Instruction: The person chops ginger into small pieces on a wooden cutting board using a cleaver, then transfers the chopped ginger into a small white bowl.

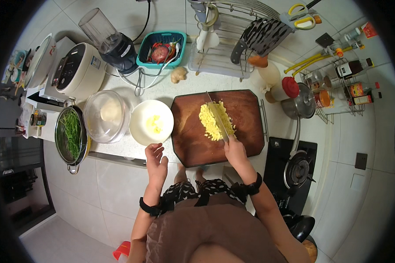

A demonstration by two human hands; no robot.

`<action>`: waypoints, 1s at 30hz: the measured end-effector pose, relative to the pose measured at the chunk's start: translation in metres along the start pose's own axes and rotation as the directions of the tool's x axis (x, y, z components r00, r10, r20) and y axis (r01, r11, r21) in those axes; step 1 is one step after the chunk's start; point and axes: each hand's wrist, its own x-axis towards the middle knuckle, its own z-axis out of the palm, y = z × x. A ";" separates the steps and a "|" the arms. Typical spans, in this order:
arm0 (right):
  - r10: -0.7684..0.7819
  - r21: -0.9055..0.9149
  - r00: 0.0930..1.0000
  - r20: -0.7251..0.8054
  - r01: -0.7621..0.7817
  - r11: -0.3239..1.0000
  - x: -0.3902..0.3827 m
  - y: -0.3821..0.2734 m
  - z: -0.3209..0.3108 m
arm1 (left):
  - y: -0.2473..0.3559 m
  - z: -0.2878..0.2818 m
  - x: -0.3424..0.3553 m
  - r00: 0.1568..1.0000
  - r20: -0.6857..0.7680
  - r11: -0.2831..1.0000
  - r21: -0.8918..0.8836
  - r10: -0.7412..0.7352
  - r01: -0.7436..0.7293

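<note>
My right hand [235, 151] grips the handle of a kitchen knife [218, 117]. The blade lies across a heap of finely chopped yellow food that looks like cooked egg [208, 121]. Beneath it is a dark brown wooden cutting board [186, 144] with cut corners. My left hand [156, 157] is raised near the front rim of a white bowl [138, 131], fingers loosely bent and apart, holding nothing. A few yellow bits [153, 124] lie in that bowl, left of the board.
Left stand a clear covered bowl with pale dough [110, 109] and a pot of green stalks [70, 131]. Behind are a blender [114, 48], a teal basket [162, 65], ginger [178, 75] and a dish rack [219, 68]. A saucepan [289, 107] and gas stove [276, 162] are right.
</note>
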 end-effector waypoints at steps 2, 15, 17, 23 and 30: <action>-0.014 0.020 1.000 0.006 0.014 1.000 0.001 -0.003 -0.002 | 0.000 -0.003 -0.001 1.000 -0.019 1.000 0.015 0.002 -0.001; -0.009 0.031 0.999 0.052 0.008 1.000 -0.001 -0.018 0.014 | 0.001 -0.004 0.000 1.000 -0.014 1.000 -0.011 -0.010 0.009; -0.012 0.044 1.000 0.026 0.011 0.999 0.000 -0.016 0.015 | 0.002 -0.002 0.000 1.000 -0.007 1.000 0.001 0.009 -0.009; -0.079 0.059 0.997 -0.026 0.081 0.995 -0.008 -0.013 0.021 | -0.003 -0.003 0.001 1.000 0.008 1.000 0.006 0.004 -0.004; 0.152 0.700 0.940 0.306 -0.330 0.634 -0.019 -0.042 -0.030 | 0.013 0.009 -0.002 0.870 0.334 0.678 0.546 0.363 -0.492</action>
